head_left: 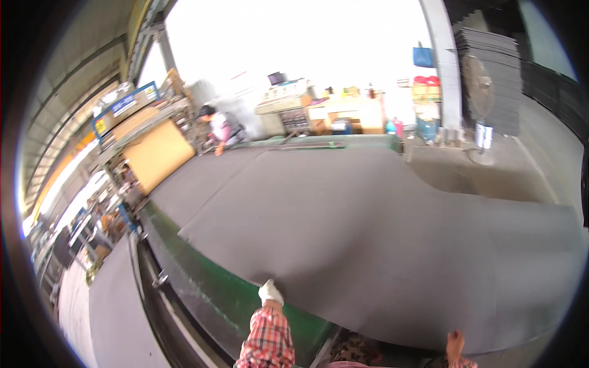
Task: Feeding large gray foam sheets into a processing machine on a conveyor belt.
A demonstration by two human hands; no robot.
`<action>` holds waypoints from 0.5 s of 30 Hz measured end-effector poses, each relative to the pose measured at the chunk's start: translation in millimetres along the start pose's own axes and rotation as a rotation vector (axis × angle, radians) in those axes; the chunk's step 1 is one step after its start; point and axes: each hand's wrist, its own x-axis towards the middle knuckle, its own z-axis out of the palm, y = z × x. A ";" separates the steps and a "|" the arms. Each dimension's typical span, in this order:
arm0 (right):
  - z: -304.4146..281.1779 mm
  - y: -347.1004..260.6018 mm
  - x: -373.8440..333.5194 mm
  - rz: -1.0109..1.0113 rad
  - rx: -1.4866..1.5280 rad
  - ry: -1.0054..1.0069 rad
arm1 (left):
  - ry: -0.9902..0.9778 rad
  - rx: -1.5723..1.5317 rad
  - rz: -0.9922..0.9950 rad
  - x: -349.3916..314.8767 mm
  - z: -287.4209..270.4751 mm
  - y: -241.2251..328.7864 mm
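A large, smooth grey sheet [343, 221] lies over a green conveyor bed [202, 270] and sags in soft waves toward the right. My left hand [270, 293], in a white glove below a red plaid sleeve, is closed on the sheet's near edge above the green bed. Farther right, my right hand [454, 345] looks bare and grips the same near edge low in the picture; its thumb side shows, and the other fingers are partly hidden. A second grey sheet [208, 178] lies flat beyond a straight seam, up against the machine.
A machine with a tan panel [158, 154] stands at the far left, and a co-worker [222, 129] leans over the bed beside it. A control console [285, 105], a cluttered desk [346, 113], a standing fan [478, 86] and stacked grey sheets [491, 67] line the back.
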 end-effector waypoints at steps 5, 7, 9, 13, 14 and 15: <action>-30.7 -7.0 -57.9 0.002 -0.215 -0.311 | 0.395 0.709 1.018 -91.3 57.4 75.5; 5.4 152.7 4.6 -0.247 -0.399 -0.178 | -0.018 1.001 1.183 -155.2 85.0 64.7; 8.7 165.3 8.9 -0.229 -0.583 -0.213 | -0.423 1.387 0.968 -177.9 86.3 15.8; -39.6 39.7 -21.9 -0.162 -0.827 -0.261 | -0.351 1.520 0.951 -145.6 55.5 22.1; -43.7 23.3 -22.1 -0.154 -0.865 -0.277 | -0.351 1.554 0.926 -135.8 48.2 34.6; -45.2 3.0 -20.5 -0.164 -0.883 -0.310 | -0.304 1.532 0.999 -119.4 37.1 38.7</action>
